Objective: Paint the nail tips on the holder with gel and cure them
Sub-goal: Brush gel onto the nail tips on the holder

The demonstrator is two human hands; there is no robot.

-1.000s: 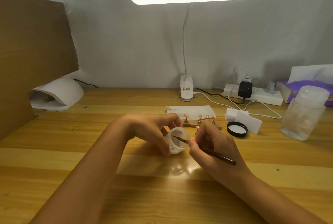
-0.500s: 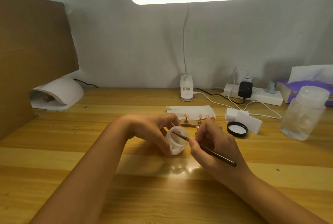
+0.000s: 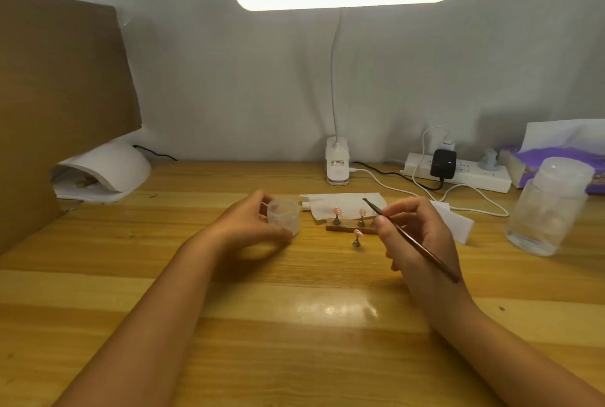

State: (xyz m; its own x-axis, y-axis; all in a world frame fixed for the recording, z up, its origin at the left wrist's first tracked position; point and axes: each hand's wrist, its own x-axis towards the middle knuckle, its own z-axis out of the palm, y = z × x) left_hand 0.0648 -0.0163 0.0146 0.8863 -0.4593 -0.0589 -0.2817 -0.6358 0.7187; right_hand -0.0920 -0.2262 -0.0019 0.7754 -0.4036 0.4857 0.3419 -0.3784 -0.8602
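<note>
My left hand (image 3: 247, 226) grips a small translucent gel jar (image 3: 284, 214) upright at the table's middle left. My right hand (image 3: 417, 236) pinches a thin dark brush (image 3: 412, 238), its tip raised over the white paper. Between the hands lies a small wooden holder (image 3: 343, 227) with pink nail tips (image 3: 337, 211) on metal stands. One stand with a pink tip (image 3: 357, 238) stands alone on the table in front of the holder. My right hand hides the holder's right end.
A white curing lamp (image 3: 104, 171) sits at the back left beside a cardboard panel (image 3: 55, 86). A desk lamp (image 3: 338, 164), power strip (image 3: 458, 174), tissue box (image 3: 556, 161), clear plastic bottle (image 3: 550, 207), white block (image 3: 458, 226) and white paper (image 3: 343, 202) lie behind and right.
The brush has come out of the jar. My left hand moved the jar left, and my right hand moved right and up with the brush, uncovering the holder.
</note>
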